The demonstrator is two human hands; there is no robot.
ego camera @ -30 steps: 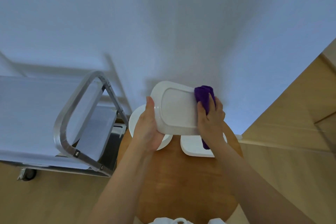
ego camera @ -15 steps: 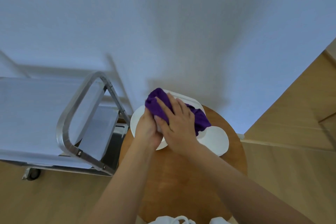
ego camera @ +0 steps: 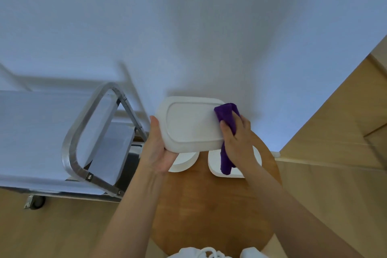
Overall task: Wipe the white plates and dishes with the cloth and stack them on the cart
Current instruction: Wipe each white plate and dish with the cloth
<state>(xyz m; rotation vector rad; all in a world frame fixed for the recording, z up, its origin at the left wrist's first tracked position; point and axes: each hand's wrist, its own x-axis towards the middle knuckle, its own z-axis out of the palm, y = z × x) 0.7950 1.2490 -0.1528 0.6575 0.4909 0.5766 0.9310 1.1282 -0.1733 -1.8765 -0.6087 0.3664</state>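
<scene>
A white rectangular dish (ego camera: 191, 124) is held up above the round wooden table (ego camera: 211, 205), its underside facing me. My left hand (ego camera: 156, 148) grips its left edge, thumb on top. My right hand (ego camera: 236, 136) holds a purple cloth (ego camera: 227, 115) against the dish's right edge; the cloth's tail hangs down below the hand. Under the dish, on the table, lie a round white plate (ego camera: 184, 161) and a white squarish dish (ego camera: 213, 162), both partly hidden.
A metal cart (ego camera: 41, 132) with a tubular handle (ego camera: 83, 132) and a caster (ego camera: 36, 202) stands left of the table, its flat top bare. A white wall runs behind. Wooden panelling (ego camera: 335, 121) rises on the right.
Half a second ago the cloth and my right hand covered the dish's middle and left. Now the hand and cloth are back at the right edge and the dish's underside shows fully.
</scene>
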